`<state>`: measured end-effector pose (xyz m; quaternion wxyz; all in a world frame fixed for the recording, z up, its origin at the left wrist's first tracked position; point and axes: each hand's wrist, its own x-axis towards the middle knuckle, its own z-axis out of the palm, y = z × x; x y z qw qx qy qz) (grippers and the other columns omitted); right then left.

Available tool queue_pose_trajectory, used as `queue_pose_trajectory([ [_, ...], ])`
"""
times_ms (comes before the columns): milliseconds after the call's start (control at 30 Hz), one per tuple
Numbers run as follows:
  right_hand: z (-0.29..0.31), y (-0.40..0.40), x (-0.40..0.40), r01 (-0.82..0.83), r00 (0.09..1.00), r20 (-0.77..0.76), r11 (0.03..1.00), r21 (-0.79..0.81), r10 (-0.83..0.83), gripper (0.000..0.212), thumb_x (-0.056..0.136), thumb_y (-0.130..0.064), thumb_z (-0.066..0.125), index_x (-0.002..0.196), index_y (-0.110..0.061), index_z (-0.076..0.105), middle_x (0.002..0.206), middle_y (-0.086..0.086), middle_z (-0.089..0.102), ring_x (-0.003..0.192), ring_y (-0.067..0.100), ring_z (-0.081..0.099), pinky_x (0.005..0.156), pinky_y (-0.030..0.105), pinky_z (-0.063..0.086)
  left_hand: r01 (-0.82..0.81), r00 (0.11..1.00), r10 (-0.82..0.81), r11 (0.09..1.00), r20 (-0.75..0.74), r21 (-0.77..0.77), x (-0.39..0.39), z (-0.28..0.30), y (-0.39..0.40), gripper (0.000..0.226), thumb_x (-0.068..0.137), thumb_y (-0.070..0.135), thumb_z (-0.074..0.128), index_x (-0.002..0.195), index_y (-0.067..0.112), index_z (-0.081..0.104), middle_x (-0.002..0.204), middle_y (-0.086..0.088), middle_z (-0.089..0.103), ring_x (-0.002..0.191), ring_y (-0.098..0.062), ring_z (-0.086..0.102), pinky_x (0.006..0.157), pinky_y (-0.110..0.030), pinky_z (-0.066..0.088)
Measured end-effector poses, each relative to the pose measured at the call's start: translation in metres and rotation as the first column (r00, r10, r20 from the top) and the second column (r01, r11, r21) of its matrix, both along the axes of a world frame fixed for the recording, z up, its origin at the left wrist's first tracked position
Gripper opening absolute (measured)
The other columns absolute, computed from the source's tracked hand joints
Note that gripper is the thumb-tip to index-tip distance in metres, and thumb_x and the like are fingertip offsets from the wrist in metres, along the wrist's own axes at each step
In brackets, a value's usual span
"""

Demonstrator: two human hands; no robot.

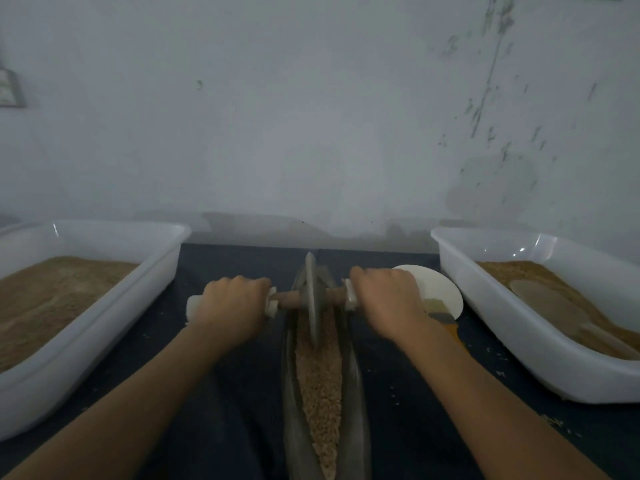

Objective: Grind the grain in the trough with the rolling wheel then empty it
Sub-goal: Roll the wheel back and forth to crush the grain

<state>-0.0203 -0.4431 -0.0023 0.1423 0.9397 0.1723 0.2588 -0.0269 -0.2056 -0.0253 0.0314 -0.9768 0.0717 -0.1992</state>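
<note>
A long narrow grey trough runs away from me down the middle of the dark table, filled with tan grain. A thin grey rolling wheel stands upright in the trough near its far end, on a wooden axle with white handle ends. My left hand grips the left handle. My right hand grips the right handle. Both arms reach forward on either side of the trough.
A white tub of fine brown meal sits at the left. Another white tub at the right holds brown grain and a scoop. A white plate and a brush lie behind my right hand. A pale wall rises behind.
</note>
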Motion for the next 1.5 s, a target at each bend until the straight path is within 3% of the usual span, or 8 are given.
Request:
queue_pose_trajectory([
  [233,-0.004,-0.010,-0.057,-0.095,0.990,-0.098,0.995,0.018,0.097,0.032,0.075,-0.023,0.072,0.099,-0.019,0.050,0.093,0.000,0.063,0.080,0.020,0.062,0.063,0.031,0.043,0.037,0.996,-0.033,0.998,-0.079,0.057,-0.063,0.000,0.001,0.028,0.085,0.046,0.056,0.079,0.036,0.031,0.072,0.012,0.046,0.064,-0.006,0.047,0.061,-0.026,0.039],
  [400,-0.012,-0.033,-0.106,-0.248,0.968,0.063,0.964,0.096,0.243,0.051,0.022,-0.019,0.086,0.060,-0.022,0.051,0.047,-0.001,0.047,0.036,0.015,0.044,0.036,0.027,0.028,0.158,0.987,-0.158,0.982,-0.007,0.105,-0.117,0.016,-0.005,0.040,0.061,0.055,0.072,0.073,0.034,0.040,0.061,0.012,0.045,0.050,-0.004,0.046,0.045,-0.020,0.018],
  [533,-0.021,-0.031,-0.075,-0.211,0.977,-0.021,0.974,0.086,0.213,0.047,0.034,-0.025,0.087,0.067,-0.022,0.053,0.051,-0.003,0.054,0.039,0.013,0.050,0.038,0.026,0.029,0.044,0.996,-0.034,0.991,-0.081,0.126,-0.092,0.014,-0.007,0.029,0.082,0.050,0.057,0.083,0.037,0.031,0.077,0.012,0.048,0.071,-0.007,0.052,0.063,-0.027,0.037],
  [667,-0.025,-0.023,-0.015,-0.023,0.982,-0.180,0.986,0.165,0.053,0.025,0.084,-0.039,0.061,0.094,-0.025,0.042,0.092,-0.002,0.064,0.079,0.021,0.062,0.065,0.034,0.048,-0.014,0.999,0.003,0.975,0.051,0.221,-0.027,0.018,-0.016,0.022,0.083,0.039,0.057,0.085,0.032,0.037,0.092,0.005,0.063,0.084,-0.019,0.063,0.061,-0.032,0.032],
  [1000,-0.017,-0.026,-0.069,-0.112,0.982,-0.142,0.988,0.108,0.127,0.032,0.067,-0.029,0.078,0.090,-0.023,0.056,0.076,-0.005,0.063,0.064,0.014,0.060,0.055,0.032,0.050,0.004,1.000,-0.002,0.997,-0.029,0.082,-0.070,0.007,-0.011,0.035,0.080,0.049,0.060,0.079,0.036,0.027,0.079,0.012,0.050,0.065,-0.009,0.040,0.061,-0.028,0.029],
  [1133,-0.009,-0.029,-0.104,-0.071,0.956,-0.281,0.995,0.072,0.089,0.031,0.072,-0.028,0.071,0.089,-0.028,0.045,0.084,-0.007,0.059,0.074,0.016,0.059,0.062,0.033,0.046,0.203,0.973,-0.212,0.975,0.095,0.091,-0.117,0.018,-0.012,0.051,0.039,0.052,0.082,0.066,0.034,0.043,0.054,0.007,0.045,0.044,-0.010,0.050,0.046,-0.023,0.015],
  [1267,-0.010,-0.028,-0.093,-0.050,0.966,-0.251,0.997,0.053,0.062,0.029,0.068,-0.025,0.073,0.084,-0.025,0.049,0.075,-0.005,0.059,0.063,0.017,0.058,0.054,0.033,0.045,0.047,0.996,-0.037,0.991,-0.078,0.128,-0.095,0.010,-0.009,0.027,0.080,0.053,0.053,0.082,0.038,0.031,0.073,0.015,0.040,0.068,-0.004,0.044,0.061,-0.027,0.029],
  [1500,-0.005,-0.004,0.000,0.019,0.995,-0.094,0.998,0.052,-0.014,0.016,0.087,-0.019,0.058,0.101,-0.017,0.050,0.095,0.005,0.066,0.083,0.028,0.064,0.061,0.034,0.041,-0.017,1.000,0.017,1.000,-0.016,0.025,-0.007,0.011,-0.007,0.017,0.084,0.043,0.055,0.080,0.035,0.040,0.073,0.010,0.049,0.067,-0.012,0.047,0.060,-0.030,0.036],
])
